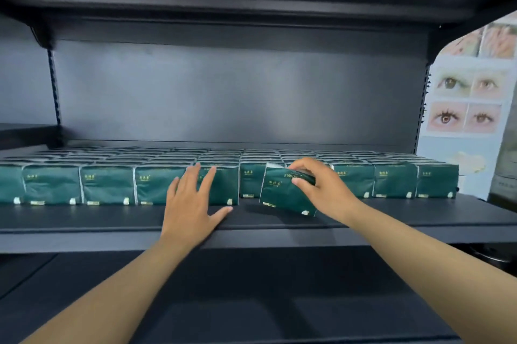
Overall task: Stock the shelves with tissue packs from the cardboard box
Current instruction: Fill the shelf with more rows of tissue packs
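One pack: a green tissue pack (282,195) is pinched by its top edge in the right hand (321,189), tilted, its lower corner on the shelf (112,220) just ahead of the front row.
Gap: a slot one pack wide is left in the front row (106,185), between the pack at centre and those on the right; the held pack is poised at its mouth.
Left hand: fingers are spread flat against the face of the pack (221,184) left of the gap, thumb on the shelf; nothing is gripped by the left hand (190,201).
Step in hand: the pack is judged to be on its way into the slot.
Method: the pack should be righted first, then slid straight back until its face is level with the row, while the neighbour is steadied so it is not dragged askew.
Stock: rows behind are seen filled to the back panel (237,91).
Box: not in view.
Surroundings: a poster of eyes (467,103) is hung at right.
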Demonstrator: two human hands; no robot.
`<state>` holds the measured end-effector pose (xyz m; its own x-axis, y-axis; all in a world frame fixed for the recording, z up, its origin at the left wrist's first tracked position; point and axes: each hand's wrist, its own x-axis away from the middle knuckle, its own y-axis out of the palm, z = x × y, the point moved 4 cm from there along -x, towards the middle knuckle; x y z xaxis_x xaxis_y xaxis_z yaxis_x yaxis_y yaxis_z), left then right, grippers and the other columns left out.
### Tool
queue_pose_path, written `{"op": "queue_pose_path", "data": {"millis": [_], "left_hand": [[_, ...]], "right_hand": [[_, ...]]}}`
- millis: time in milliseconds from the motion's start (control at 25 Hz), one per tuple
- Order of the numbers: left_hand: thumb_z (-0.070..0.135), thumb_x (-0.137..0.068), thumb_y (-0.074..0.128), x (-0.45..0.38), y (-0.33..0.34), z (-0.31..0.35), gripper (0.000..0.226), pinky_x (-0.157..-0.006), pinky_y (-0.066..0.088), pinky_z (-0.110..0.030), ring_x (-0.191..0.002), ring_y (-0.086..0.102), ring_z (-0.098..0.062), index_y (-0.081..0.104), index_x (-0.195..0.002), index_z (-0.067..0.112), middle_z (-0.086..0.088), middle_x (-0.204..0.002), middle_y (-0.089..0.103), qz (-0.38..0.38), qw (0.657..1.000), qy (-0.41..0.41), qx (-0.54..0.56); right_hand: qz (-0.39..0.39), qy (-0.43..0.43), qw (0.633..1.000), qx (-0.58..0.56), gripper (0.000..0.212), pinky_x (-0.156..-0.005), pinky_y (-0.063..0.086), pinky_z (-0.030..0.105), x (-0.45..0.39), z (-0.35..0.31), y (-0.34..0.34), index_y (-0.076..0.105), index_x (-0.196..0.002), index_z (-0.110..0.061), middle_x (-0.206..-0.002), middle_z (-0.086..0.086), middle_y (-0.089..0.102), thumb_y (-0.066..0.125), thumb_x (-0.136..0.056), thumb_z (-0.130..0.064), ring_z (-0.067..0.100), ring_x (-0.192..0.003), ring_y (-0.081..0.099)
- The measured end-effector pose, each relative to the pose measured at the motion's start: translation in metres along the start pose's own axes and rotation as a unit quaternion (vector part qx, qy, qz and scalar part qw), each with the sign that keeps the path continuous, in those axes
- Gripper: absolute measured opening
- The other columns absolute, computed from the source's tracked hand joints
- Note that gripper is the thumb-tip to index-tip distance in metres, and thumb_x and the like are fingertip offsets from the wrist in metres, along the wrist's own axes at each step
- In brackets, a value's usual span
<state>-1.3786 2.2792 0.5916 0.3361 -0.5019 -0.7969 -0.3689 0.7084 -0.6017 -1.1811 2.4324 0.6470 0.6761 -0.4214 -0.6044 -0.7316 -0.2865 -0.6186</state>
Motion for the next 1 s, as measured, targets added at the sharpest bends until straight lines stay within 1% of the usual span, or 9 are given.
{"op": "queue_pose_path", "data": {"millis": [160, 240, 320, 360, 480, 560, 680, 800, 1000], "left_hand": [[0.053, -0.073, 0.072, -0.030, 0.024, -0.023, 0.086, -0.110, 0.026, -0.054, -0.137, 0.032, -0.034, 0.040, -0.143, 0.014, -0.020, -0.145, 0.038, -0.024, 1.000, 0.010, 0.001], [0.054, -0.075, 0.070, -0.035, 0.036, -0.028, 0.090, -0.114, 0.016, -0.050, -0.143, 0.020, -0.030, 0.031, -0.147, 0.017, -0.016, -0.150, 0.031, -0.044, 0.999, -0.001, -0.011], [0.053, -0.068, 0.077, -0.036, 0.038, -0.030, 0.092, -0.111, 0.023, -0.050, -0.141, 0.026, -0.032, 0.039, -0.143, 0.015, -0.017, -0.145, 0.040, -0.032, 0.999, 0.006, -0.039], [0.053, -0.071, 0.074, -0.036, 0.036, -0.028, 0.091, -0.112, 0.021, -0.050, -0.142, 0.023, -0.031, 0.036, -0.144, 0.015, -0.017, -0.147, 0.037, -0.034, 0.998, 0.018, -0.052], [0.054, -0.091, 0.049, -0.035, 0.041, -0.028, 0.084, -0.116, -0.001, -0.044, -0.146, -0.008, -0.026, 0.001, -0.152, 0.021, -0.011, -0.158, 0.004, -0.090, 0.994, 0.010, -0.064], [0.054, -0.093, 0.045, -0.035, 0.039, -0.026, 0.083, -0.116, -0.003, -0.043, -0.146, -0.011, -0.025, -0.004, -0.151, 0.021, -0.010, -0.158, 0.000, -0.095, 0.992, 0.010, -0.082], [0.052, -0.093, 0.047, -0.034, 0.037, -0.025, 0.081, -0.116, 0.000, -0.043, -0.146, -0.007, -0.025, 0.001, -0.152, 0.020, -0.011, -0.158, 0.005, -0.083, 0.995, 0.014, -0.056], [0.046, -0.091, 0.053, -0.030, 0.032, -0.026, 0.076, -0.116, 0.006, -0.043, -0.146, 0.003, -0.027, 0.017, -0.151, 0.017, -0.015, -0.155, 0.017, -0.048, 0.999, 0.006, 0.016], [0.044, -0.089, 0.057, -0.006, 0.015, -0.028, 0.071, -0.114, 0.015, -0.045, -0.144, 0.012, -0.031, 0.029, -0.147, 0.015, -0.017, -0.153, 0.023, -0.045, 0.995, -0.023, 0.085]], "right_hand": [[-0.018, 0.038, 0.999, -0.004, 0.018, -0.099, 0.032, 0.015, -0.044, 0.017, 0.036, 0.060, -0.107, -0.021, -0.111, -0.016, 0.055, 0.058, -0.092, -0.013, 0.000, -0.112, 0.048], [-0.008, 0.015, 0.999, 0.051, 0.018, -0.104, 0.032, 0.025, -0.059, 0.025, 0.049, 0.063, -0.107, -0.022, -0.102, -0.025, 0.054, 0.061, -0.090, -0.016, 0.005, -0.111, 0.047], [0.019, -0.024, 0.993, 0.113, 0.019, -0.106, 0.029, 0.036, -0.068, 0.032, 0.060, 0.065, -0.106, -0.025, -0.100, -0.028, 0.052, 0.065, -0.087, -0.022, 0.009, -0.111, 0.045], [0.028, -0.036, 0.990, 0.132, 0.021, -0.106, 0.026, 0.038, -0.070, 0.034, 0.064, 0.065, -0.107, -0.027, -0.105, -0.025, 0.052, 0.066, -0.086, -0.025, 0.010, -0.114, 0.043], [0.037, -0.038, 0.983, 0.176, 0.030, -0.105, 0.016, 0.034, -0.070, 0.039, 0.073, 0.061, -0.117, -0.031, -0.126, -0.014, 0.048, 0.064, -0.087, -0.031, 0.012, -0.126, 0.035], [0.028, -0.029, 0.975, 0.220, 0.036, -0.108, 0.012, 0.035, -0.068, 0.041, 0.076, 0.055, -0.126, -0.033, -0.138, -0.008, 0.042, 0.058, -0.090, -0.034, 0.013, -0.132, 0.027], [0.048, -0.016, 0.968, 0.245, 0.044, -0.109, 0.009, 0.035, -0.058, 0.036, 0.076, 0.046, -0.134, -0.031, -0.145, -0.004, 0.034, 0.055, -0.092, -0.036, 0.015, -0.136, 0.020], [0.107, -0.056, 0.966, 0.228, 0.041, -0.105, 0.014, 0.032, -0.035, 0.019, 0.074, 0.049, -0.129, -0.024, -0.137, -0.002, 0.041, 0.059, -0.090, -0.030, 0.016, -0.131, 0.028], [0.095, -0.100, 0.967, 0.214, 0.040, -0.103, 0.017, 0.032, 0.016, -0.008, 0.078, 0.053, -0.124, -0.020, -0.133, -0.001, 0.045, 0.053, -0.087, -0.034, 0.012, -0.124, 0.031]]}}
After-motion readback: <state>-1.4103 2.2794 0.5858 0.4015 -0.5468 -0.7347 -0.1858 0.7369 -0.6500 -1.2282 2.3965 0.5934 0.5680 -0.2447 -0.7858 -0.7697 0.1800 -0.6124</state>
